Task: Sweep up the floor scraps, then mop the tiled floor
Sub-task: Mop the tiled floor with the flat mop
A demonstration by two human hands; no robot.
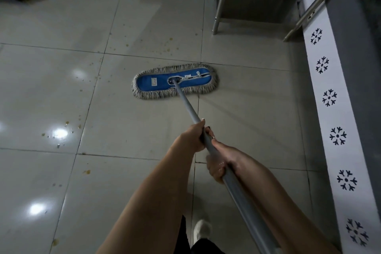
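Commercial kitchen, steel table legs (221, 0), freezer (338, 109)

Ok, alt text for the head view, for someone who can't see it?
The left hand, ahead, and the right hand grip a grey mop handle, the flat blue mop head resting on a pale tiled floor. Brown spots dot the tiles left of and beyond the mop head.

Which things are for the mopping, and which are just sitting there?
For the job: mop head, mop handle, left hand and right hand gripping it, tiled floor, brown spots.
Just there: metal table legs, snowflake panel.
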